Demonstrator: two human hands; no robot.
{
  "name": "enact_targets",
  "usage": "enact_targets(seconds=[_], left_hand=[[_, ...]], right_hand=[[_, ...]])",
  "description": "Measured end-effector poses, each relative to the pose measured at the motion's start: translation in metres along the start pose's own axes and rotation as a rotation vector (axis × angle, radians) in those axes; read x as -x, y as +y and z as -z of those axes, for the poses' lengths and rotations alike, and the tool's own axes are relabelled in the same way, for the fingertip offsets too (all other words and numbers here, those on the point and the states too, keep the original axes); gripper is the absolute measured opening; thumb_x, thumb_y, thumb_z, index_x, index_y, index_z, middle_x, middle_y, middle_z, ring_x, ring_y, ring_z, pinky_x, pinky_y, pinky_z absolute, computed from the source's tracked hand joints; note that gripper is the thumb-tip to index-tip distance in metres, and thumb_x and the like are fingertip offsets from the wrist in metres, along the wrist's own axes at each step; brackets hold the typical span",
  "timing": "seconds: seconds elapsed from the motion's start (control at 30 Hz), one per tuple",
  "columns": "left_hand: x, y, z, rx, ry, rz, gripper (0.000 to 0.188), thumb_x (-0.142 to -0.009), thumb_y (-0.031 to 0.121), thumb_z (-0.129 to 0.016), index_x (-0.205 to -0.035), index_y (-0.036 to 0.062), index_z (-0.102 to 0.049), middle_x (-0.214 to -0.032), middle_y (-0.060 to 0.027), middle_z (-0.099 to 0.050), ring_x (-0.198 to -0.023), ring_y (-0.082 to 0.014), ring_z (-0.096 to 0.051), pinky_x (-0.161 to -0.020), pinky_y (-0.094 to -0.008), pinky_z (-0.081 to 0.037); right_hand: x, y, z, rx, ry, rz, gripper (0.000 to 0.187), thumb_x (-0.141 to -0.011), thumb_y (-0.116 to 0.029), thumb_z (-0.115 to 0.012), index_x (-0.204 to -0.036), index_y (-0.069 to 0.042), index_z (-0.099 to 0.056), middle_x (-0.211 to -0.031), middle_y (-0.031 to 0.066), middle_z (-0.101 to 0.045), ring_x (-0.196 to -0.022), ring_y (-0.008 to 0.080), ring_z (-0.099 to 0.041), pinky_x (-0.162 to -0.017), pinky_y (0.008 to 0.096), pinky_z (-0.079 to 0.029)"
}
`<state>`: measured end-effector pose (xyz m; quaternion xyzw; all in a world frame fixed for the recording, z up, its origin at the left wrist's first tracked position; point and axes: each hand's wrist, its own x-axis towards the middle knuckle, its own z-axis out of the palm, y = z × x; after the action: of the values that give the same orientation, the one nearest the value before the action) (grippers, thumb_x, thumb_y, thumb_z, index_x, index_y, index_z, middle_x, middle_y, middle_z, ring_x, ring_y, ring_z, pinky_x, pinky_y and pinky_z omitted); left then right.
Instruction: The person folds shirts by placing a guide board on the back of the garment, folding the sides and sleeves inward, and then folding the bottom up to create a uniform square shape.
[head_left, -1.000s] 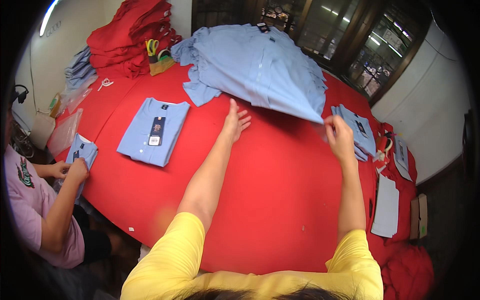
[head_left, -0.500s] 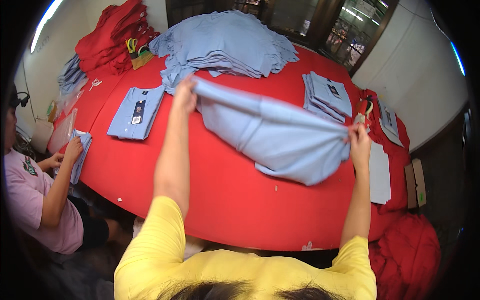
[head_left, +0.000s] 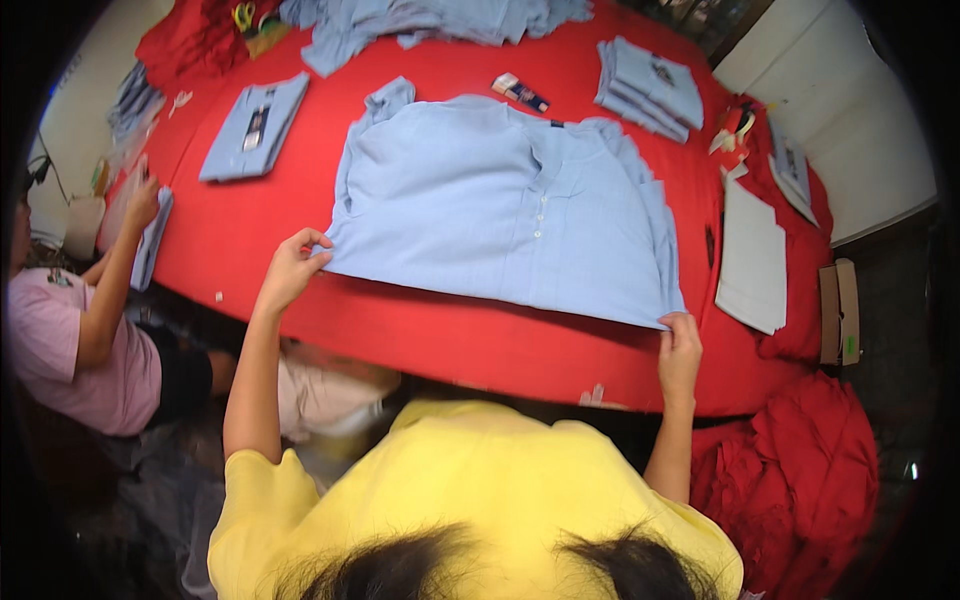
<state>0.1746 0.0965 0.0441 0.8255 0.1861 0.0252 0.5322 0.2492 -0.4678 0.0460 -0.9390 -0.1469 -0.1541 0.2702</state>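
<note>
A light blue shirt (head_left: 450, 200) with a short buttoned placket lies spread across the red-covered table (head_left: 420, 350) in front of me. Its hem faces me and the collar points away. My left hand (head_left: 297, 262) pinches the hem's left corner, while my right hand (head_left: 681, 340) grips the right corner. Both corners are held slightly off the table. Just beyond the collar sits a dark blue and white label tag (head_left: 520, 93).
A folded shirt with a tag (head_left: 257, 128) lies left; a folded shirt stack (head_left: 650, 88) lies far right. White sheets (head_left: 752, 255) are at the right. Behind is a heap of blue shirts (head_left: 440, 18). A co-worker (head_left: 90, 340) handles a folded blue garment (head_left: 150, 240) at left.
The shirt, bunched and swinging between my hands before, is now laid out flat with its placket up. Both hands came nearer to me. My view has tilted down, and the label tag now shows.
</note>
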Motion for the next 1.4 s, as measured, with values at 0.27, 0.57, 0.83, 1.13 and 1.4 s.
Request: enact_targets(seconds=[0.27,0.57,0.83,1.13,1.4], left_hand=[[0.037,-0.015,0.004,-0.703,-0.170,-0.019,0.017,-0.081,0.011,-0.066,-0.096,0.0021,-0.065,-0.079,-0.0099,-0.059,-0.076,-0.0254,-0.060,-0.071,-0.0369,-0.048],[-0.096,-0.039,-0.076,-0.991,0.315,-0.389,0.048,-0.096,0.038,-0.045,-0.140,0.0190,-0.044,-0.150,-0.0035,-0.036,-0.140,-0.0257,-0.029,-0.113,-0.0525,-0.019],[-0.130,-0.005,-0.050,-0.752,0.322,-0.311,0.033,-0.088,0.025,-0.061,-0.119,0.0130,-0.062,-0.117,-0.0079,-0.063,-0.108,-0.0284,-0.056,-0.095,-0.0460,-0.041],[-0.151,-0.003,-0.057,-0.769,0.250,-0.417,0.028,-0.088,0.016,-0.060,-0.113,0.0053,-0.066,-0.102,-0.0127,-0.062,-0.078,-0.0243,-0.059,-0.074,-0.0346,-0.048],[-0.048,0.115,0.029,0.101,-0.141,-0.747,0.022,-0.089,0.018,-0.059,-0.095,-0.0009,-0.068,-0.087,-0.0089,-0.055,-0.079,-0.0163,-0.048,-0.071,-0.0281,-0.039]], right_hand=[[0.013,0.012,0.013,0.117,-0.530,-0.187,0.020,-0.087,-0.021,-0.060,-0.099,-0.008,-0.068,-0.106,0.0115,-0.062,-0.104,0.0330,-0.054,-0.092,0.0440,-0.040],[-0.070,0.047,-0.107,0.492,-0.051,-0.245,0.055,-0.096,-0.041,-0.048,-0.144,-0.017,-0.037,-0.153,0.0113,-0.027,-0.142,0.0299,-0.023,-0.110,0.0611,-0.017],[-0.091,0.048,-0.057,0.390,0.090,-0.386,0.027,-0.092,-0.020,-0.051,-0.112,-0.009,-0.065,-0.127,0.0128,-0.055,-0.118,0.0321,-0.048,-0.099,0.0513,-0.036],[-0.126,0.043,-0.063,0.221,-0.272,-0.267,0.043,-0.080,-0.019,-0.066,-0.123,-0.019,-0.063,-0.135,0.0131,-0.050,-0.124,0.0329,-0.043,-0.106,0.0484,-0.030],[-0.119,0.026,-0.069,0.059,-0.025,0.191,0.066,-0.079,-0.010,-0.062,-0.141,-0.019,-0.042,-0.139,0.0133,-0.046,-0.135,0.0334,-0.034,-0.111,0.0533,-0.022]])
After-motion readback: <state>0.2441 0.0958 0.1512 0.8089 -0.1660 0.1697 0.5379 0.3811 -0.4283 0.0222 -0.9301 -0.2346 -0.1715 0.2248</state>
